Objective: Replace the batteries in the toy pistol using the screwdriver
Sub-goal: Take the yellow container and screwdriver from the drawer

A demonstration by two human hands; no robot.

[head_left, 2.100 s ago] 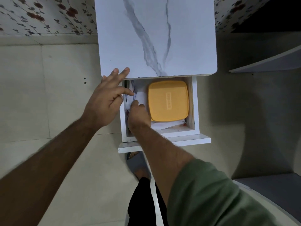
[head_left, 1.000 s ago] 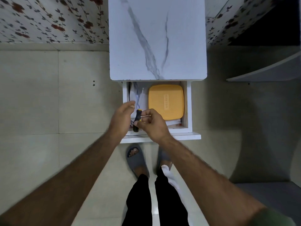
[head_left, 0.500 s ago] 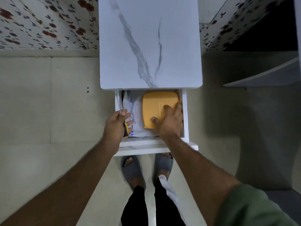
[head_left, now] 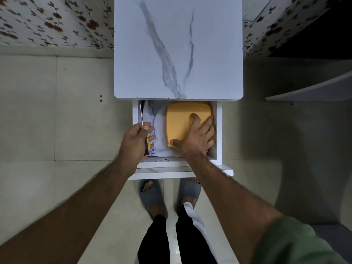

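My left hand (head_left: 134,142) is wrapped around the screwdriver (head_left: 146,147), fist curled on the black and yellow handle, with the thin metal shaft poking up past my knuckles along the drawer's left wall. Most of the handle is buried in my grip, so I only catch a sliver of it below the thumb.

My right hand (head_left: 197,139) is grasping the yellow box (head_left: 182,121): thumb hooked on the near left corner, fingers spread over the lid toward the far right side. The fingertips on the right drop down between the box and the drawer wall, so I can't see where they end. There's a reddish bit just under my palm, maybe something lying in the drawer, but it's too hidden to call.

Both hands are inside the open drawer (head_left: 219,134), which is pulled out from under the marble-look table top (head_left: 178,46). The back part of the drawer is cut off by that top. Inside, the yellow box sits on the right half, lid on, so no idea what's in it. To its left is a heap of white cloth or plastic (head_left: 160,130), crumpled up, with some bluish print showing near my left fingers.

No toy pistol anywhere I can see.

Below the drawer front are my feet in grey slippers (head_left: 150,195) on the tiled floor (head_left: 57,121).
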